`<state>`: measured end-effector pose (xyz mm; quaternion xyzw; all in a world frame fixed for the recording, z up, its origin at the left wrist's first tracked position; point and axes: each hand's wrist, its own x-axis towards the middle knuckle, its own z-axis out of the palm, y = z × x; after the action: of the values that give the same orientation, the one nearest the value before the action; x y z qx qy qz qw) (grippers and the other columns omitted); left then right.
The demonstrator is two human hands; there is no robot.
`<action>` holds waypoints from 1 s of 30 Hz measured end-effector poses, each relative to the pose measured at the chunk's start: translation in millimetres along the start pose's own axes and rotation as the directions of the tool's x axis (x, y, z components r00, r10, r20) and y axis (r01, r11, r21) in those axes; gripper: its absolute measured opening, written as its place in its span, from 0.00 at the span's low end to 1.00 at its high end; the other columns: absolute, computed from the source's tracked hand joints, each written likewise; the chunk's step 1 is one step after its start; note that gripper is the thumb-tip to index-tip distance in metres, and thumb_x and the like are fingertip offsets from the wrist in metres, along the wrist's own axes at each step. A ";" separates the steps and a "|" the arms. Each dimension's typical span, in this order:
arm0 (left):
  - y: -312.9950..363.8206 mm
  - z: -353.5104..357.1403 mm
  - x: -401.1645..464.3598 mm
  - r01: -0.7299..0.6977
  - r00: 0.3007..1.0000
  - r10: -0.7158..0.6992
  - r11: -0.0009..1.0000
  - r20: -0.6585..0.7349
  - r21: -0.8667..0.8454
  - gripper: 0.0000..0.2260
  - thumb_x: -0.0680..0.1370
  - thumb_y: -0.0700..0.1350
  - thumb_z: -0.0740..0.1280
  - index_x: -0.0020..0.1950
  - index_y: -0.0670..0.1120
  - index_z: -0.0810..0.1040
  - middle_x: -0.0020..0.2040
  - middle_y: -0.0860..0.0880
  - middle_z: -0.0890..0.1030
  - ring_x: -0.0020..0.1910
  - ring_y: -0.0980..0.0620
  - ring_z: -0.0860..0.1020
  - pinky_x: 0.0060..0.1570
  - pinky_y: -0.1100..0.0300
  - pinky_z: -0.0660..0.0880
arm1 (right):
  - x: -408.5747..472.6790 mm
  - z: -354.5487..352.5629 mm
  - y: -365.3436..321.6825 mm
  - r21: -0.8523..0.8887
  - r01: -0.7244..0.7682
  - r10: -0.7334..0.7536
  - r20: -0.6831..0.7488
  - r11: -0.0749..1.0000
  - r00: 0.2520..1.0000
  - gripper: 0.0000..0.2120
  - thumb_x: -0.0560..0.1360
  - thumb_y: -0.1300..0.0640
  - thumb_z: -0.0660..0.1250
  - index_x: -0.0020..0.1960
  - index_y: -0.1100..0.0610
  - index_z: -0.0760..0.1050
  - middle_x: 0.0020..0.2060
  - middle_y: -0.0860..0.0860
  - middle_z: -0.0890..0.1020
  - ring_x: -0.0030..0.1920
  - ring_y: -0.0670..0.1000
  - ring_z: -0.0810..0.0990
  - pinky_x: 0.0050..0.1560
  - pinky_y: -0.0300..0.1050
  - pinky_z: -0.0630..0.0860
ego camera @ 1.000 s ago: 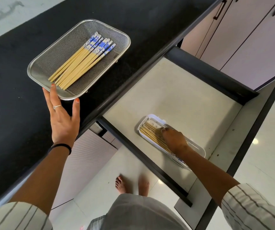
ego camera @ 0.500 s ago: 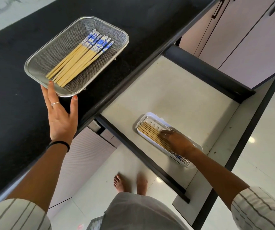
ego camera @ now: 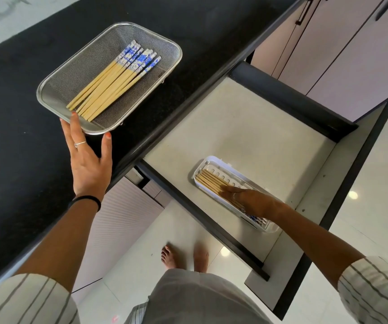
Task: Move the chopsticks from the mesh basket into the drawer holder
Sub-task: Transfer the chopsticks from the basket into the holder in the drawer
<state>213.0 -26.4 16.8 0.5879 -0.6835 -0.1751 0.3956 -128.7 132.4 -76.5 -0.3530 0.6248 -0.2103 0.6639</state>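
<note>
A steel mesh basket [ego camera: 76, 66] stands on the black counter and holds several bamboo chopsticks [ego camera: 108, 85] with blue-and-white ends. My left hand [ego camera: 87, 157] lies flat on the counter, fingertips touching the basket's near rim, fingers spread. In the open drawer a white slotted holder [ego camera: 214, 164] contains several more chopsticks [ego camera: 209, 182]. My right hand [ego camera: 249, 198] rests flat on those chopsticks in the holder, fingers stretched out, covering their middle; their blue ends show under my wrist.
The black counter [ego camera: 24, 160] runs along the left. The pulled-out drawer [ego camera: 246, 127] has a pale floor and dark walls. Pink cabinet doors [ego camera: 342, 43] stand at the upper right. My bare feet [ego camera: 183, 256] are on the tiled floor below.
My right hand slid along the holder toward the blue ends and flattened on the chopsticks. My left hand stayed at the basket's rim.
</note>
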 end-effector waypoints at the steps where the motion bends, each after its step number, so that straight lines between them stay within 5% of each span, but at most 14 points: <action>1: 0.1 -0.1 0.1 0.004 1.000 -0.004 1.000 0.003 -0.002 0.32 0.82 0.56 0.60 0.80 0.50 0.49 0.80 0.43 0.49 0.77 0.45 0.58 0.71 0.52 0.62 | -0.7 -1.2 1.1 -0.007 -0.004 0.004 -0.001 1.000 1.000 0.32 0.70 0.36 0.67 0.71 0.42 0.64 0.66 0.47 0.74 0.65 0.50 0.74 0.64 0.47 0.74; 6: 1.3 -2.4 0.8 0.009 1.000 -0.009 1.000 -0.002 -0.008 0.31 0.82 0.54 0.61 0.80 0.50 0.49 0.80 0.45 0.49 0.78 0.49 0.55 0.70 0.57 0.59 | -4.6 -1.5 6.6 -0.081 -0.024 0.023 -0.008 0.996 1.000 0.16 0.79 0.47 0.60 0.66 0.40 0.68 0.70 0.49 0.70 0.69 0.55 0.69 0.69 0.54 0.69; 10: 5.9 -4.5 0.7 0.024 1.000 -0.024 1.000 0.004 0.001 0.31 0.81 0.52 0.62 0.80 0.52 0.49 0.80 0.47 0.48 0.75 0.60 0.52 0.68 0.57 0.59 | -14.5 2.8 -31.3 -0.459 0.169 -0.249 -0.119 0.872 0.961 0.17 0.80 0.50 0.59 0.68 0.45 0.68 0.64 0.50 0.77 0.62 0.52 0.77 0.61 0.43 0.76; 12: 8.7 -4.8 0.1 0.042 0.999 -0.042 0.999 0.009 -0.001 0.32 0.81 0.52 0.62 0.80 0.54 0.48 0.81 0.49 0.47 0.70 0.71 0.51 0.67 0.56 0.59 | -13.8 3.5 -58.5 -0.647 0.263 -0.482 -0.185 0.715 0.856 0.18 0.80 0.57 0.58 0.68 0.47 0.68 0.66 0.50 0.76 0.63 0.51 0.77 0.65 0.44 0.73; 15: 9.7 -4.8 0.1 0.052 0.999 -0.052 0.999 0.005 -0.009 0.32 0.81 0.52 0.62 0.80 0.54 0.48 0.81 0.50 0.46 0.64 0.83 0.46 0.66 0.55 0.59 | -17.6 12.5 -114.1 -0.623 0.392 -0.654 -0.264 0.677 0.709 0.15 0.79 0.53 0.59 0.65 0.44 0.70 0.64 0.43 0.76 0.62 0.44 0.76 0.64 0.42 0.73; 21: 11.1 -3.7 0.9 0.073 0.997 -0.072 0.996 0.008 -0.042 0.32 0.80 0.54 0.61 0.80 0.57 0.47 0.81 0.52 0.46 0.66 0.81 0.45 0.67 0.55 0.56 | -3.4 37.7 -236.7 -0.700 0.588 -0.898 -0.182 0.405 0.401 0.17 0.79 0.57 0.62 0.67 0.54 0.71 0.65 0.51 0.77 0.60 0.42 0.74 0.62 0.36 0.70; 23: 10.6 -3.2 1.6 0.070 0.998 -0.070 0.996 0.008 -0.047 0.33 0.79 0.56 0.61 0.80 0.56 0.47 0.81 0.53 0.46 0.66 0.82 0.45 0.68 0.54 0.55 | 10.4 48.3 -271.1 -0.720 0.621 -0.930 -0.094 0.311 0.356 0.17 0.78 0.58 0.63 0.67 0.56 0.72 0.65 0.52 0.77 0.63 0.44 0.73 0.66 0.37 0.68; 25: 10.5 -2.6 2.5 0.083 0.997 -0.083 0.995 0.008 -0.051 0.34 0.78 0.58 0.61 0.80 0.57 0.48 0.80 0.54 0.46 0.65 0.83 0.45 0.68 0.53 0.55 | 30.1 59.7 -301.3 -0.749 0.611 -0.913 0.020 0.256 0.406 0.18 0.78 0.58 0.63 0.68 0.57 0.72 0.67 0.52 0.76 0.68 0.48 0.72 0.70 0.43 0.67; 30: 8.9 -1.7 1.9 0.084 0.996 -0.085 0.995 -0.009 -0.051 0.34 0.77 0.59 0.62 0.79 0.59 0.48 0.80 0.54 0.47 0.62 0.85 0.47 0.65 0.54 0.59 | 86.8 84.3 -346.2 -0.904 0.378 -0.644 0.169 0.201 0.746 0.28 0.77 0.60 0.65 0.75 0.54 0.60 0.75 0.52 0.63 0.74 0.53 0.62 0.74 0.49 0.61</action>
<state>208.3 -25.6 24.7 0.6072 -0.6511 -0.2055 0.4064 21.2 -142.1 115.0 -0.8089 0.5551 -0.0911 0.1710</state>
